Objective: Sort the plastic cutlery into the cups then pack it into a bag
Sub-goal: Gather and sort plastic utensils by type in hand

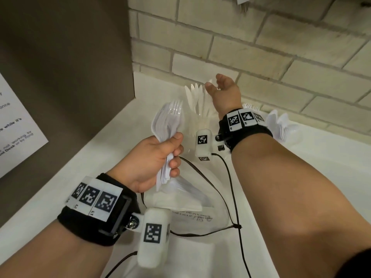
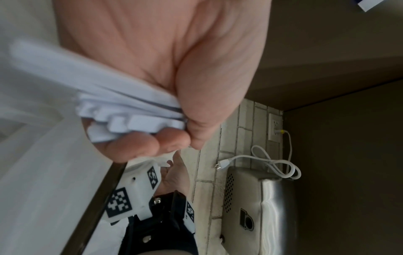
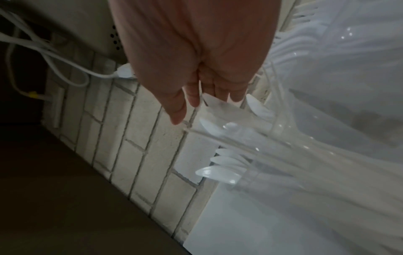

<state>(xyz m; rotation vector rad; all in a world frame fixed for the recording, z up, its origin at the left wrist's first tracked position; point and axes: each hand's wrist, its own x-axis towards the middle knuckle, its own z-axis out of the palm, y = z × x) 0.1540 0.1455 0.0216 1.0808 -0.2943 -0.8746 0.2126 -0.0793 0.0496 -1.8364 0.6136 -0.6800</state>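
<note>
— What did we have around us?

— A white counter (image 1: 301, 177) ran up to a pale brick wall (image 1: 261, 47), with a clear plastic bag (image 1: 190, 197) lying flat beneath our wrists.

— And our hands?

— Our left hand (image 1: 152, 161) was fisted round a bundle of forks (image 1: 170, 119), tines up. Our right hand (image 1: 224, 91) reached forward, fingers loose and holding nothing, just above the knives (image 1: 195, 99) standing in their cup; the spoons (image 1: 279, 123) stood farther right.

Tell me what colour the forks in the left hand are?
White. The forks gripped by the left hand show best in the head view.
</note>
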